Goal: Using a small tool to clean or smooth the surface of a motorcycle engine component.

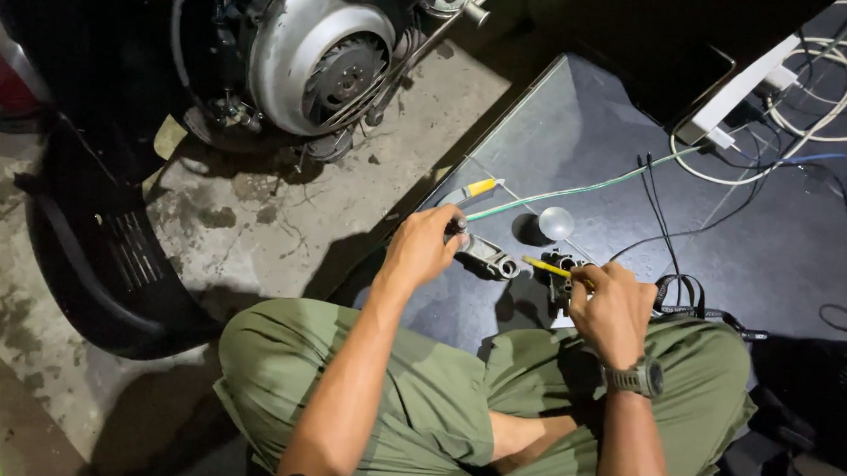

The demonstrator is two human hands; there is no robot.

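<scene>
I sit cross-legged in green trousers at the edge of a dark mat (580, 131). My left hand (423, 247) grips one end of a small grey metal part (489, 257) that lies on the mat. My right hand (616, 308), with a watch on the wrist, holds a thin yellow-handled tool (546, 266) whose tip points left toward that part. Under my right hand sits a small dark mechanical piece (561, 287). A small round bulb (556, 222) lies just beyond both hands.
A scooter engine with a silver fan cover (308, 52) stands on the concrete floor at upper left, beside a black body panel (99, 262). A green wire (578, 190), black cables, white cords and a white power strip (734, 94) lie across the mat.
</scene>
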